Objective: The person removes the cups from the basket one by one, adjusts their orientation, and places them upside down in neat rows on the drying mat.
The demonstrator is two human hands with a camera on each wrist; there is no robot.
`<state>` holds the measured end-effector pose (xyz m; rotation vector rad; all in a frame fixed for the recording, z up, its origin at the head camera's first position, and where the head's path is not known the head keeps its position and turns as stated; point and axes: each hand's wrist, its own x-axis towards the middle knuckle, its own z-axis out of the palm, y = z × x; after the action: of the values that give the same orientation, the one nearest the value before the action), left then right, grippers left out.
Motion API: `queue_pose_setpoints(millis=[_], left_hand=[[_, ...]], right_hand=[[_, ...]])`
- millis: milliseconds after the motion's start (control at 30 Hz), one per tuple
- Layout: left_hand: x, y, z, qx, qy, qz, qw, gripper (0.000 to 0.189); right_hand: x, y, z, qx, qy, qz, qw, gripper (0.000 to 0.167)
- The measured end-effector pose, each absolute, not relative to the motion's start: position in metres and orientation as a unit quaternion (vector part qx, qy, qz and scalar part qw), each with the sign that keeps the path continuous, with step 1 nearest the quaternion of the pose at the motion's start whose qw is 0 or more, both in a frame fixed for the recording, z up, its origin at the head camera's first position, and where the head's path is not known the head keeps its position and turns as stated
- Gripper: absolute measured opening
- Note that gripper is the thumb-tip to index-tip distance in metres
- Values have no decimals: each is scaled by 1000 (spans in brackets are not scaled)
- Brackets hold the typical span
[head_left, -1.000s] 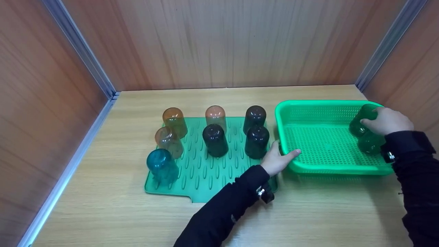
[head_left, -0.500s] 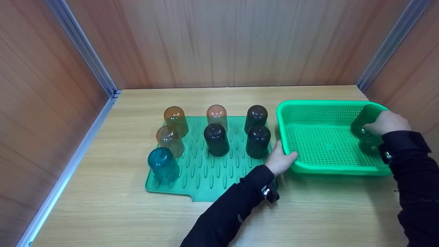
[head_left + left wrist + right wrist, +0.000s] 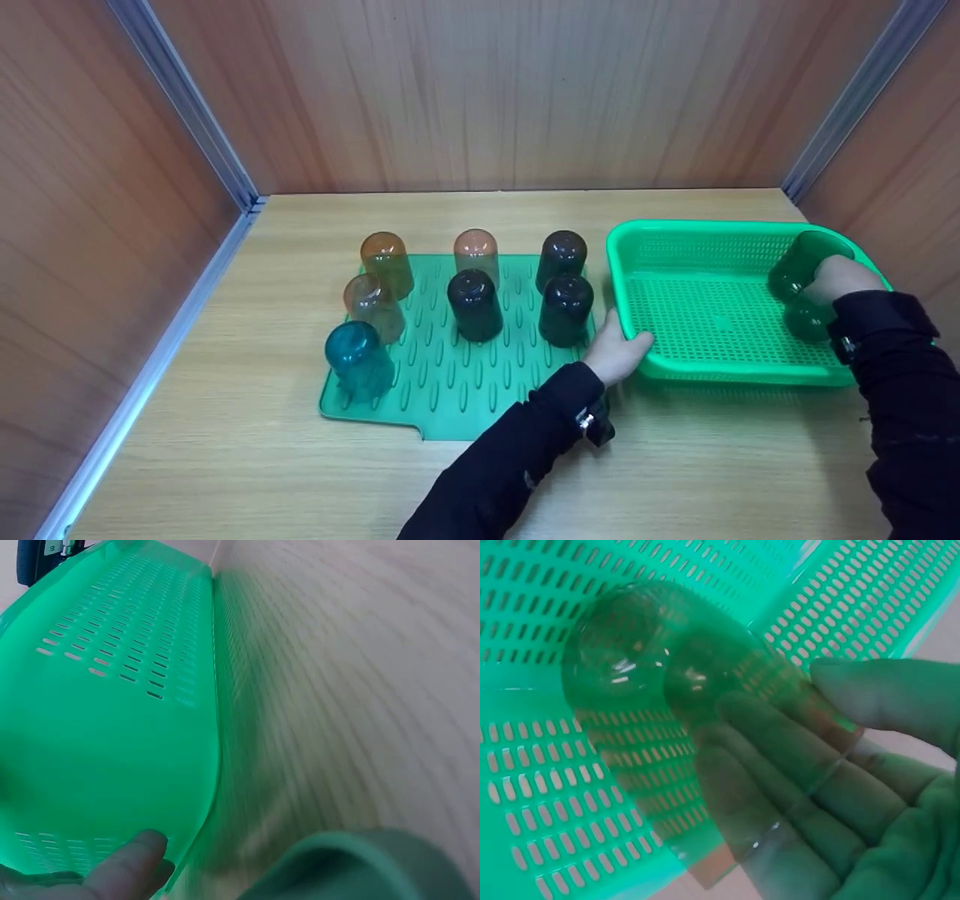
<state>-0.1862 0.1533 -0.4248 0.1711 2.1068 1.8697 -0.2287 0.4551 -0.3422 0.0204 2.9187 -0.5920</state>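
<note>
My left hand (image 3: pixel 615 352) grips the left rim of a green plastic basket (image 3: pixel 742 375), thumb over the edge; in the left wrist view, its fingers (image 3: pixel 127 866) lie against the perforated wall. My right hand (image 3: pixel 844 281) reaches inside the basket's right end, where two clear plastic tumblers (image 3: pixel 804 251) lie on their sides, looking green against the basket. In the right wrist view, its fingers show through a tumbler's wall (image 3: pixel 637 765) and its thumb (image 3: pixel 847 686) is at the rim, pinching the tumbler. Whether these fingers reach inside is hard to tell.
A green draining mat (image 3: pixel 450 405) with raised ribs lies left of the basket. Several upturned tumblers stand on it: a blue tumbler (image 3: pixel 358 360), an amber tumbler (image 3: pixel 386 262), a pinkish tumbler (image 3: pixel 475 251) and dark tumblers (image 3: pixel 474 304). Wood-grain walls (image 3: pixel 480 97) enclose the table.
My right hand has moved slightly lower into the basket's right end, its thumb and fingers closing at a tumbler. My left hand keeps its grip on the rim.
</note>
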Motion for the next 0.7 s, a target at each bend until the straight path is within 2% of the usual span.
queue_pose_setpoints(millis=[67, 200, 367, 600, 700], left_hand=[[-185, 153, -425, 65, 733, 658, 158, 42], [-184, 153, -424, 70, 730, 660, 162, 41], [-184, 154, -423, 57, 741, 649, 163, 43], [-184, 155, -425, 57, 745, 645, 159, 42], [-184, 155, -426, 56, 749, 640, 159, 42]], right_hand=[[-230, 454, -341, 5, 976, -190, 111, 27], [-225, 448, -334, 45, 968, -176, 176, 21], [-223, 440, -330, 34, 967, -181, 176, 11], [-222, 425, -326, -22, 979, -145, 140, 29], [-222, 415, -322, -40, 982, -136, 122, 31]])
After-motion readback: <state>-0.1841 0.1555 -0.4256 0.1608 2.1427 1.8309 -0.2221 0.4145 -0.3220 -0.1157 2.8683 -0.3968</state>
